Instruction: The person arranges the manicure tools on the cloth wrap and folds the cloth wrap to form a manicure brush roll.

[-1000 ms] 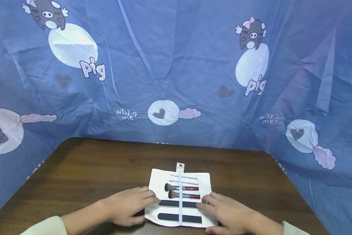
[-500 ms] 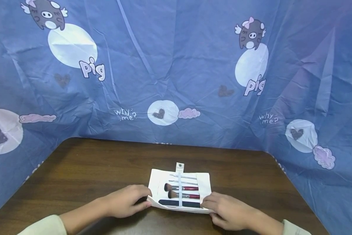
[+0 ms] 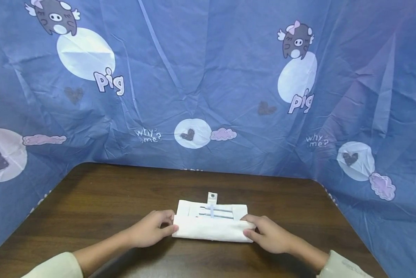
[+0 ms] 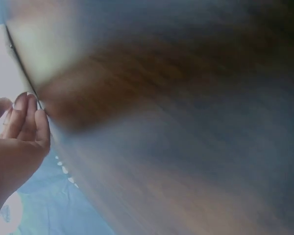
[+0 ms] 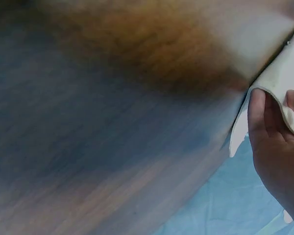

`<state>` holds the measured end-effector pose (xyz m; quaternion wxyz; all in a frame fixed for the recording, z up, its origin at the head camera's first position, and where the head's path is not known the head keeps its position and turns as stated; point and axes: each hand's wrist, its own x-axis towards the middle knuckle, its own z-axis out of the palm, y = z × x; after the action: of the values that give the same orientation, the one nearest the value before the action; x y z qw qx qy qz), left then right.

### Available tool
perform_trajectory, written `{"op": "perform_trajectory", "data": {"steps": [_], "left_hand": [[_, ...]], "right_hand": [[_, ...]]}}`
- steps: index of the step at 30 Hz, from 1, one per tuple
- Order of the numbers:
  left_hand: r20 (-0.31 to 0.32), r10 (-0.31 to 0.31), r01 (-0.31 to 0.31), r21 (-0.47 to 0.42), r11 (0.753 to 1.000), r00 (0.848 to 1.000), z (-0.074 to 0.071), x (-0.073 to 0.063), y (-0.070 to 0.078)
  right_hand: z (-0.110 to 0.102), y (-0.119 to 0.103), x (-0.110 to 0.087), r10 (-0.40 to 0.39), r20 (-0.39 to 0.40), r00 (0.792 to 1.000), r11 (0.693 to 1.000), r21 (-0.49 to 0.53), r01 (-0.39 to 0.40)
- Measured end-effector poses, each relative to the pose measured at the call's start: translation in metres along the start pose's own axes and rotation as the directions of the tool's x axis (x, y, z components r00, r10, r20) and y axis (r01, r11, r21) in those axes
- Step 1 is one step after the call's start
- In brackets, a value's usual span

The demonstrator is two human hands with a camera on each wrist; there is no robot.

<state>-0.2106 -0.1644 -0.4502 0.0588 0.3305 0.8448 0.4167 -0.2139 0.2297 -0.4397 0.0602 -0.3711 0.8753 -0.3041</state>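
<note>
A white fabric tool roll point(image 3: 213, 230) lies near the middle of the table, its near half folded over toward the far side. Beyond the fold, two thin metal tools point(image 3: 222, 210) show under a pale elastic strap point(image 3: 212, 211). A tab with a snap point(image 3: 212, 197) sticks out at its far edge. My left hand point(image 3: 151, 229) grips the left end of the folded part, thumb on the near side. At the right end, my right hand point(image 3: 271, 234) pinches the fabric; the right wrist view shows its fingers under the roll's edge point(image 5: 290, 66). The folded fabric hides the brushes and black files.
A dark brown wooden table point(image 3: 124, 193) extends around the roll. Blue cloth point(image 3: 208, 85) printed with pigs and hearts hangs behind the table and along both sides.
The roll's near edge has been lifted and folded away from me, covering both black files and the red-handled brushes. Both hands have moved toward the far side with it.
</note>
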Motion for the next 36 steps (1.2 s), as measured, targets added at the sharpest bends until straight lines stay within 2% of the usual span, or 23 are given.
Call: {"op": "perform_trajectory", "data": {"steps": [3, 6, 11, 13, 17, 21, 24, 31, 36], "left_hand": [[0.002, -0.074, 0.074, -0.051, 0.996, 0.997, -0.001, 0.004, 0.0], [-0.003, -0.136, 0.135, -0.106, 0.985, 0.991, -0.002, 0.007, 0.001], [-0.003, -0.234, 0.227, -0.219, 0.949, 0.972, -0.001, 0.011, 0.002], [-0.007, -0.268, 0.259, -0.243, 0.935, 0.963, 0.0, 0.012, 0.003], [-0.036, -0.314, 0.296, -0.243, 0.924, 0.949, 0.002, 0.014, 0.005], [-0.046, -0.326, 0.306, -0.241, 0.921, 0.944, 0.004, 0.015, 0.007], [-0.046, -0.332, 0.313, -0.24, 0.919, 0.942, 0.004, 0.015, 0.007], [-0.059, -0.394, 0.378, -0.19, 0.906, 0.917, 0.005, 0.017, 0.01], [-0.072, -0.443, 0.431, -0.136, 0.892, 0.893, 0.007, 0.019, 0.011]], "right_hand": [[-0.002, 0.003, 0.005, 0.07, 0.013, 0.997, 0.995, 0.075, -0.071], [-0.005, 0.007, 0.009, 0.138, 0.043, 0.99, 0.975, 0.171, -0.143], [-0.006, 0.009, 0.016, 0.211, 0.09, 0.973, 0.907, 0.354, -0.229], [-0.006, 0.01, 0.018, 0.239, 0.101, 0.966, 0.883, 0.391, -0.259], [-0.006, 0.01, 0.022, 0.304, 0.109, 0.946, 0.843, 0.433, -0.321], [-0.004, 0.011, 0.024, 0.382, 0.116, 0.917, 0.786, 0.481, -0.389], [-0.003, 0.011, 0.026, 0.434, 0.113, 0.894, 0.761, 0.485, -0.431], [-0.002, 0.002, 0.027, 0.506, 0.049, 0.861, 0.784, 0.39, -0.483], [-0.001, -0.002, 0.03, 0.581, 0.006, 0.814, 0.769, 0.323, -0.551]]}}
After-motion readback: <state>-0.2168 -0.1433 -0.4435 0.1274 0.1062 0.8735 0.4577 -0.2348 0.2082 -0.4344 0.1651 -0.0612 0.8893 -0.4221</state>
